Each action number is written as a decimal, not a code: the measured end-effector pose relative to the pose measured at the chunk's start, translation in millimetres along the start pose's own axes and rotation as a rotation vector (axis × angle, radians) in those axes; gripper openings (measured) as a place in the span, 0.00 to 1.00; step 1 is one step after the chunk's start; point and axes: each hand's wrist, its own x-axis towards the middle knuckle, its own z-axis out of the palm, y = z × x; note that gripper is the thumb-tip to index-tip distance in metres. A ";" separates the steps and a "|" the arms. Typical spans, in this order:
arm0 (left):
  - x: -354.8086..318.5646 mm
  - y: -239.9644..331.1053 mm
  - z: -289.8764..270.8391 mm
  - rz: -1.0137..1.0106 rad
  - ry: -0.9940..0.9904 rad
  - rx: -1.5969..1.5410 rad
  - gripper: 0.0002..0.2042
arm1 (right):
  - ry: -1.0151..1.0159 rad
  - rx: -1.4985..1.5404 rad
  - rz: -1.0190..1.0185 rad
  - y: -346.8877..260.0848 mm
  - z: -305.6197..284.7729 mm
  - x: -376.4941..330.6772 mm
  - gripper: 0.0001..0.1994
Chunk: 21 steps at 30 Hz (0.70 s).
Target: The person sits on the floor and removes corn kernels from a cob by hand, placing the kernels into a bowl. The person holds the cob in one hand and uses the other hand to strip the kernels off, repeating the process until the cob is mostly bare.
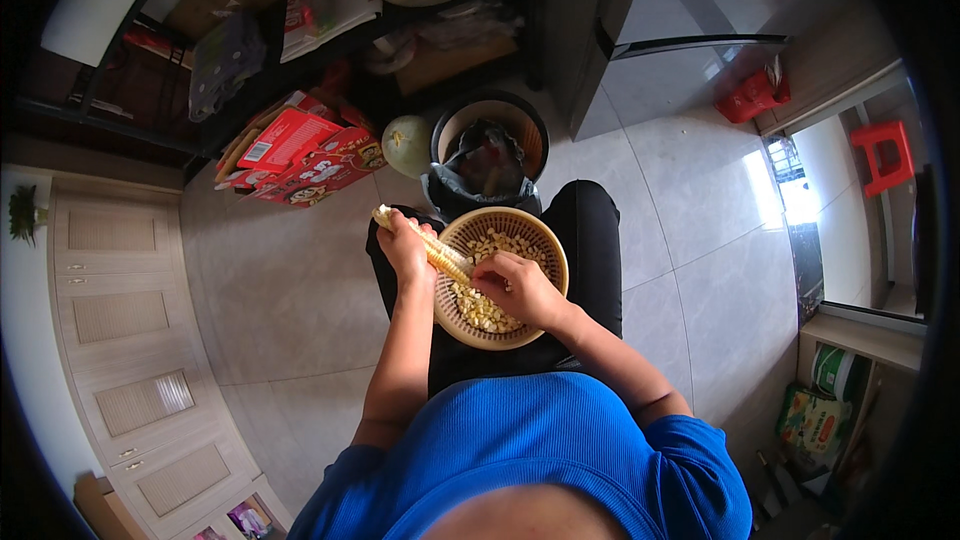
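I see the corn cob (440,255) mid-frame, slanting over the left rim of the tan slotted basket (500,341) at the lap. I judge it light, stiff and slightly slick, best held round its upper half, where the left hand (405,250) has its grip wrapped. The right hand (522,288) bends its grip against the lower end; whether it pinches a kernel, I can't tell. Loose kernels (485,314) lie inside the basket; upper centre, a lined bin (541,130) stands beyond.
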 end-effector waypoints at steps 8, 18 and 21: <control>0.5 1.9 -1.6 -0.058 -0.054 0.014 0.09 | -0.100 0.265 0.268 -4.1 -0.8 2.4 0.04; -0.4 20.9 -26.4 -0.211 -0.166 -0.060 0.11 | 0.139 0.202 0.297 33.1 -25.9 22.5 0.06; -8.1 20.3 -29.7 -0.225 -0.249 -0.099 0.14 | 0.197 -0.103 0.097 29.1 -38.6 73.4 0.08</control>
